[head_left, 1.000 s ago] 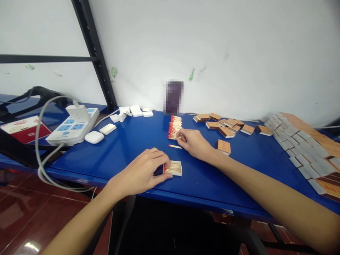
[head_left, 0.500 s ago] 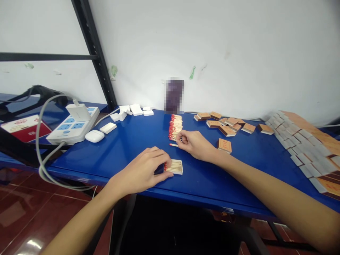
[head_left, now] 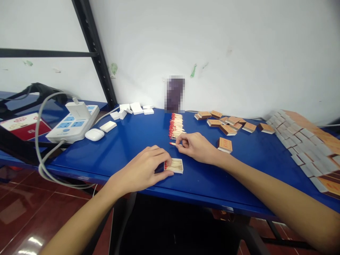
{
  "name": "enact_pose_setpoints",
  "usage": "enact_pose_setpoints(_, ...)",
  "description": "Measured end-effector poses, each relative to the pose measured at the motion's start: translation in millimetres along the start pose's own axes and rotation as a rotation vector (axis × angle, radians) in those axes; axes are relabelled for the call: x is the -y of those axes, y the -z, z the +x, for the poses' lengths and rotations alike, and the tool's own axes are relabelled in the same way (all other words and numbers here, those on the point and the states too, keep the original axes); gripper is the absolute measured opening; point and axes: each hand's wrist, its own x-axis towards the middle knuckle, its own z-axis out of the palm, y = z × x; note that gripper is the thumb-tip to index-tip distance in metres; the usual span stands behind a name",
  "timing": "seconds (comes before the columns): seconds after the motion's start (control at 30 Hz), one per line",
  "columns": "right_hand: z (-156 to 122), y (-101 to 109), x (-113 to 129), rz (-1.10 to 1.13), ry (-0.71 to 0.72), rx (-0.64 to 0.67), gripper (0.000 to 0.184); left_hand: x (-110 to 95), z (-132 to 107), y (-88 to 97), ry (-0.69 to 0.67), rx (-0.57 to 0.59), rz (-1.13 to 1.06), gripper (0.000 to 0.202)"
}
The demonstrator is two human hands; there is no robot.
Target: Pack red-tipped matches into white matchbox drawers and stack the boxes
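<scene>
Wooden match (head_left: 172, 143) pinched in right grip (head_left: 196, 146), left grip (head_left: 146, 167) arched, clamped on white tray (head_left: 179, 171)

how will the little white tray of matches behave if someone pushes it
The tray probably slides easily, being small and flat on the shiny table. It seems unlikely to tip, given its low walls. The matches inside look loose, so a jolt might shift them.

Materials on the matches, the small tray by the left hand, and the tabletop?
Matches: likely bare wood, matte; pale thin sticks with red coated heads.
Small tray by the left hand: probably white card, matte; thin, straight walls.
Tabletop: glossy blue, maybe painted metal, judging by its smooth sheen; laminate is possible.
</scene>
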Motion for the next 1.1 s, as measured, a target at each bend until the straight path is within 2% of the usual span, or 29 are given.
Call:
enact_pose_setpoints(0.43,-5.4,3.3,6.8,-0.063,0.018,0.010,0.003,-0.2,-0.9,0.4,0.006,0.005,-0.001,0.013)
enact_pose_setpoints(0.77,-5.2,2.6,2.3,-0.034,0.038,-0.028,0.007,1.0,-1.9,-0.9,0.008,0.014,0.000,0.014)
enact_pose_setpoints(1.0,2.0,-0.5,-3.8,-0.035,-0.006,-0.188,0.014,1.3,-3.2,-1.5,-0.002,0.012,0.006,0.014)
enact_pose_setpoints(1.1,6.9,-2.6,-7.6,-0.063,-0.015,-0.210,0.012,1.2,-2.6,-1.3,-0.004,0.005,0.006,0.014)
